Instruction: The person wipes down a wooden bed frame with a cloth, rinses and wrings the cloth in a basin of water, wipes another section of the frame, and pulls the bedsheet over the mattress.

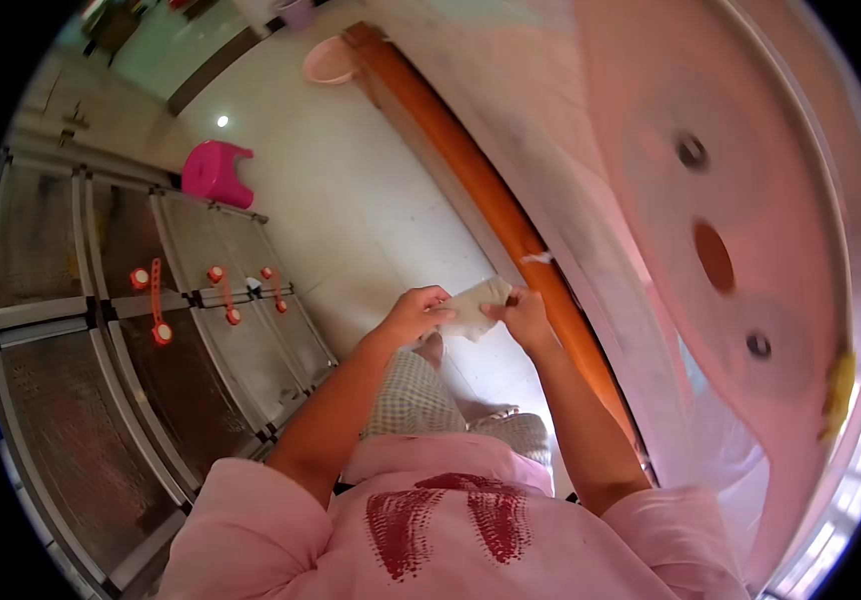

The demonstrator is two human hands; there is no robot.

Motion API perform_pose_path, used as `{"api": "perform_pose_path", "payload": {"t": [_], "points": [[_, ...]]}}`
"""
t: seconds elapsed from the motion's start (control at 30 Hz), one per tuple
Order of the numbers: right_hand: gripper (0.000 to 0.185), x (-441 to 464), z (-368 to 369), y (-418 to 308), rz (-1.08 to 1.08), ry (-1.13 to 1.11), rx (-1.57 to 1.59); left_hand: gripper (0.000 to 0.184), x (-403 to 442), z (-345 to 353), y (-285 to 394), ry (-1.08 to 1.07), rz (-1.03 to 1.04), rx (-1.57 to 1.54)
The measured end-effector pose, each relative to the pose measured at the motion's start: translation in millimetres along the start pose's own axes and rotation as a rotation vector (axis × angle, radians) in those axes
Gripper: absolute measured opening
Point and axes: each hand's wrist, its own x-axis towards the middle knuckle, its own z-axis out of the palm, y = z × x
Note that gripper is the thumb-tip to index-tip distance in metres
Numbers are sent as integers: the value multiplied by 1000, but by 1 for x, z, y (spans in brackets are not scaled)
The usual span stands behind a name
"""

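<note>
A small piece of pale, off-white cloth [471, 311] is stretched between my two hands in front of my body, above the floor. My left hand [417, 313] pinches its left end with the fingers curled. At the other end my right hand [524, 317] grips the upper right corner, thumb on top. The cloth looks soft and slightly creased, and its exact kind cannot be made out.
On the right stands a bed with an orange wooden rail [491, 205] and a pink headboard [641, 130] bearing a face design. Grey-framed cabinets [61, 440] with red-and-white latches line the left. A pink stool [217, 173] and a pink basin [330, 62] stand on the tiled floor.
</note>
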Motion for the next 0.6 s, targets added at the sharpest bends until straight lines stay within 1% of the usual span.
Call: {"api": "perform_pose_path", "payload": {"t": [0.03, 0.07, 0.1, 0.13, 0.17, 0.2, 0.23, 0.27, 0.3, 0.33, 0.4, 0.43, 0.47, 0.5, 0.53, 0.57, 0.6], "points": [[20, 34, 20, -21, -30, -49, 156, 23, 0, -37, 11, 28, 6, -10], [15, 61, 43, -40, -94, -89, 227, 22, -5, -72, 21, 72, -20, -15], [15, 81, 61, -65, -101, -104, 225, 21, -9, -103, 26, 112, -47, -20], [14, 101, 76, -89, -92, -107, 155, 18, -11, -130, 29, 245, 107, -67], [14, 118, 91, -112, -85, -112, 81, 18, -10, -156, 34, 263, 109, -76], [14, 141, 110, -120, -82, -117, 202, 19, -10, -179, 48, 313, 90, -143], [14, 160, 126, -138, -83, -138, 187, 20, -11, -205, 63, 364, 68, -217], [14, 179, 138, -153, -36, -177, 236, 16, -8, -224, 79, 350, 11, -236], [14, 196, 152, -169, 19, -212, 279, 16, -3, -244, 88, 367, 4, -244], [15, 205, 165, -199, 95, -186, 406, 17, 4, -265, 94, 395, 33, -242], [16, 244, 190, -233, 86, -224, 394, 19, 21, -306, 107, 453, 109, -248], [16, 265, 202, -247, 72, -237, 392, 19, 31, -327, 112, 467, 105, -251], [25, 289, 211, -262, 98, -289, 395, 19, 45, -350, 117, 504, 107, -356], [25, 312, 217, -273, 98, -288, 394, 20, 60, -368, 125, 531, 109, -456], [25, 336, 224, -283, 94, -303, 425, 20, 77, -388, 132, 517, 105, -453], [26, 368, 233, -296, 83, -317, 460, 21, 97, -415, 142, 534, 51, -500], [27, 398, 242, -309, 100, -296, 410, 22, 120, -446, 156, 560, -1, -538]]}}
